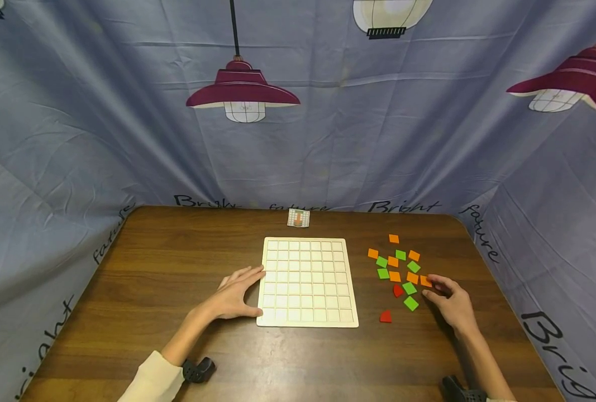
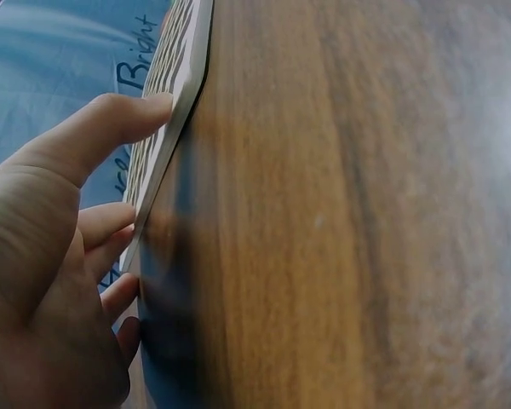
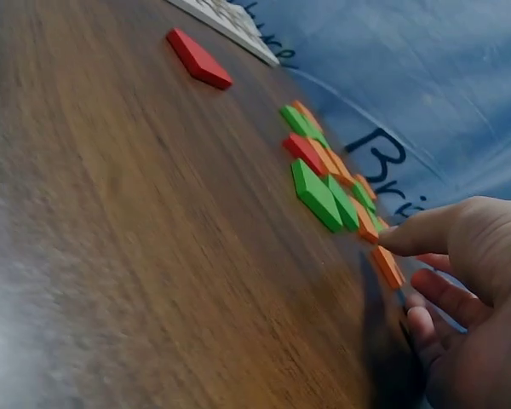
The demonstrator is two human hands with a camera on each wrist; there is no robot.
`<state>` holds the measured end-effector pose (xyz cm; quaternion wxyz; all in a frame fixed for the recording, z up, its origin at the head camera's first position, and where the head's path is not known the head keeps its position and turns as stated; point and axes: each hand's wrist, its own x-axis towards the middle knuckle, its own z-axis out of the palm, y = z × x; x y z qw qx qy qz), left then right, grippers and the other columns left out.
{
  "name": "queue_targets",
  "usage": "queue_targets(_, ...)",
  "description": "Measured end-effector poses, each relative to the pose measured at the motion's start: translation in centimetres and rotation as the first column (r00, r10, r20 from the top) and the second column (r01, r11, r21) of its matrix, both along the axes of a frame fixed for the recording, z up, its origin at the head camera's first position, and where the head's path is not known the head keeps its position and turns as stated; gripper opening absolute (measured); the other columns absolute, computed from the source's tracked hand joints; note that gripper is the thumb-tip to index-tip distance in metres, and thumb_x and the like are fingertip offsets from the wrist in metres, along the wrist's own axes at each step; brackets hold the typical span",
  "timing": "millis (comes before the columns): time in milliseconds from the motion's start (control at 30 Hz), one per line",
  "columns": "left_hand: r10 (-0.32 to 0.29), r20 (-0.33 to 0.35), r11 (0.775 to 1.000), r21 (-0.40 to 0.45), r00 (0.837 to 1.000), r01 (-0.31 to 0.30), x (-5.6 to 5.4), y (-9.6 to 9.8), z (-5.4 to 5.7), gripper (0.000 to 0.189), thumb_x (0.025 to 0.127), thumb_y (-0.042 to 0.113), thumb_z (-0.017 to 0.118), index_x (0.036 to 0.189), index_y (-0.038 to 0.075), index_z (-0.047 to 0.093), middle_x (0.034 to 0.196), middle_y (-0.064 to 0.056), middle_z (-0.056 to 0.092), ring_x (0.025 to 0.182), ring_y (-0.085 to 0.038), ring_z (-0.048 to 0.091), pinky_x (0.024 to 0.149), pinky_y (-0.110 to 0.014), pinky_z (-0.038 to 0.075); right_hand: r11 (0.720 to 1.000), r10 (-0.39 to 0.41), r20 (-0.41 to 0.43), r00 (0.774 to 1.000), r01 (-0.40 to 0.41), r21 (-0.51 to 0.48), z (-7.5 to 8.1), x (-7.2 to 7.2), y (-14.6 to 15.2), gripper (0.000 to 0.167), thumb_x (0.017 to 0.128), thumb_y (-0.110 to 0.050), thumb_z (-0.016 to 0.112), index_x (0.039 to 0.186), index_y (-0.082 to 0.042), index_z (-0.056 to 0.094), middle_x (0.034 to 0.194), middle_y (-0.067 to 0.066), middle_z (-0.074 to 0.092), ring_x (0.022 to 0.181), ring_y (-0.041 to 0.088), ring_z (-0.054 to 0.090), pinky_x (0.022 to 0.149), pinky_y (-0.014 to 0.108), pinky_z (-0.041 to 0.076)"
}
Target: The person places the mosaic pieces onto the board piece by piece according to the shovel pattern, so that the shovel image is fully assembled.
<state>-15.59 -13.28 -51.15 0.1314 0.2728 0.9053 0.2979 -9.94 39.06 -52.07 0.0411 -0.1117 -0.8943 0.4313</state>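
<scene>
Now, toward tabletop's (image 1: 177, 245) right edge: orange square tile (image 1: 425, 281), at parted right grip (image 1: 451, 304); left grip (image 1: 231, 295), wide, touching cream gridded board (image 1: 306, 282).

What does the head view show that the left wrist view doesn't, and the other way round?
Only head: the right hand, the red tiles, orange tiles and green tiles, and the small card.

Only left wrist: a low close-up of the left hand's inner side.

Both: the left hand at the edge of the pale board, the wooden table and the blue curtain.
</scene>
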Motion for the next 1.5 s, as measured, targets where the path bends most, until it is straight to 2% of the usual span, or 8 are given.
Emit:
queue_targets(133, -0.005, -0.001, 1.0, -0.003, 1.0, 0.005, 0.0, 0.1, 0.0, 0.092, 0.075, 0.036, 0.084, 0.152, 0.009, 0.042, 0.16, -0.006, 0.033, 0.146, -0.035, 0.024, 0.106, -0.064, 0.023, 1.0, -0.029, -0.027, 0.999, 0.029, 0.006, -0.3, 0.0, -0.1, 0.047, 0.095, -0.023, 0.071, 0.132, 0.002, 0.059, 0.131, 0.017, 0.051, 0.107, 0.018, 0.048, 0.079, 0.013, 0.039)
queue_targets(267, -0.007, -0.001, 1.0, -0.003, 1.0, 0.007, -0.1, 0.1, -0.1, 0.092, 0.076, 0.036, 0.084, 0.153, 0.009, 0.041, 0.16, -0.006, 0.032, 0.146, -0.035, 0.023, 0.106, -0.064, 0.023, 0.998, -0.062, -0.087, 0.994, 0.063, 0.016, -0.8, 0.6, -0.9, 0.039, 0.09, -0.022, 0.076, 0.119, 0.002, 0.064, 0.113, 0.013, 0.058, 0.091, 0.005, 0.05, 0.072, 0.011, 0.042)
queue_targets(367, -0.005, -0.002, 1.0, 0.0, 1.0, 0.005, -0.1, 0.1, 0.0, 0.092, 0.077, 0.035, 0.084, 0.153, 0.009, 0.041, 0.16, -0.006, 0.032, 0.146, -0.035, 0.023, 0.106, -0.065, 0.023, 0.999, -0.043, -0.092, 0.995, 0.045, 0.019, -0.9, 1.1, -1.4, 0.037, 0.089, -0.025, 0.078, 0.114, 0.0, 0.067, 0.104, 0.011, 0.064, 0.085, 0.001, 0.054, 0.071, 0.012, 0.044)
queue_targets(533, -0.004, 0.003, 1.0, -0.013, 1.0, 0.004, 0.0, -0.1, -0.1, 0.092, 0.077, 0.035, 0.083, 0.154, 0.01, 0.04, 0.161, -0.006, 0.03, 0.146, -0.035, 0.022, 0.106, -0.065, 0.021, 0.998, 0.05, -0.026, 0.998, -0.049, 0.043, -0.5, 1.7, -1.7, 0.043, 0.088, -0.032, 0.078, 0.117, -0.003, 0.068, 0.105, 0.011, 0.066, 0.087, 0.002, 0.056, 0.073, 0.014, 0.045)
queue_targets(767, -0.013, 0.014, 1.0, 0.0, 1.0, 0.013, 0.0, 0.1, 0.2, 0.091, 0.077, 0.034, 0.082, 0.154, 0.008, 0.039, 0.161, -0.007, 0.03, 0.146, -0.036, 0.021, 0.107, -0.066, 0.02, 0.967, 0.142, 0.017, 0.99, -0.142, 0.213, -0.4, 1.9, -2.0, 0.046, 0.082, -0.036, 0.083, 0.114, -0.007, 0.07, 0.106, 0.006, 0.066, 0.095, 0.018, 0.057, 0.079, 0.026, 0.045)
queue_targets(867, -0.019, 0.015, 1.0, 0.006, 1.0, 0.019, 0.0, 0.1, 0.2, 0.092, 0.077, 0.033, 0.082, 0.154, 0.007, 0.039, 0.161, -0.007, 0.029, 0.146, -0.037, 0.021, 0.106, -0.066, 0.019, 0.956, 0.162, -0.005, 0.987, -0.156, 0.247, -0.5, 1.9, -2.0, 0.044, 0.081, -0.033, 0.084, 0.113, -0.007, 0.07, 0.106, 0.005, 0.064, 0.096, 0.02, 0.056, 0.08, 0.027, 0.045)
queue_targets(1067, -0.043, -0.006, 0.999, -0.007, 0.999, 0.043, -0.2, 0.0, 0.0, 0.092, 0.076, 0.033, 0.082, 0.154, 0.008, 0.038, 0.161, -0.006, 0.03, 0.146, -0.038, 0.021, 0.107, -0.065, 0.018, 0.959, 0.162, -0.03, 0.986, -0.15, 0.24, -0.7, 1.8, -2.1, 0.037, 0.082, -0.028, 0.084, 0.111, -0.008, 0.072, 0.102, 0.003, 0.064, 0.092, 0.016, 0.055, 0.077, 0.021, 0.044)
queue_targets(1500, -0.086, -0.031, 0.994, -0.069, 0.996, 0.084, -0.4, -0.2, 0.1, 0.094, 0.077, 0.042, 0.08, 0.155, 0.012, 0.038, 0.162, -0.005, 0.028, 0.146, -0.039, 0.018, 0.109, -0.063, 0.017, 0.959, 0.175, -0.048, 0.983, -0.16, 0.232, -0.7, 1.8, -2.4, 0.036, 0.084, -0.022, 0.082, 0.115, -0.008, 0.072, 0.109, 0.006, 0.063, 0.095, 0.019, 0.055, 0.078, 0.024, 0.044)
